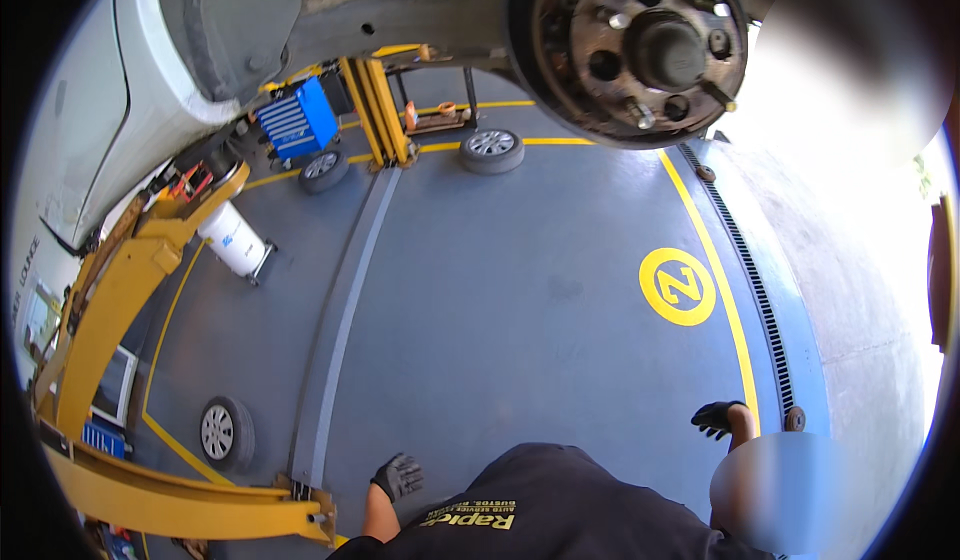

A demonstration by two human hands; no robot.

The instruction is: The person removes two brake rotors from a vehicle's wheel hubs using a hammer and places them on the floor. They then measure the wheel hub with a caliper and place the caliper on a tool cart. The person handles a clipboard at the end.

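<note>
My left hand (399,477), in a black and grey work glove, hangs low in front of my body with its fingers loosely extended and nothing in them. Out to the right is my right hand (714,419), in a dark glove, its fingers stretched out and apart, also holding nothing. Neither hand touches anything. Above and ahead, at the top of the view, a rusty wheel hub (668,58) with several protruding studs sits bare, without a wheel. Behind it is a dark, round brake backing plate (535,50), on the underside of a raised white car (95,90).
Yellow lift arms (115,305) reach in from the left; a yellow lift post (375,110) stands ahead. Removed wheels lie on the floor, one (228,433) at left and one (491,150) ahead. A blue tool cabinet (298,120) and white drum (235,240) stand left. A drain grate (750,270) runs right.
</note>
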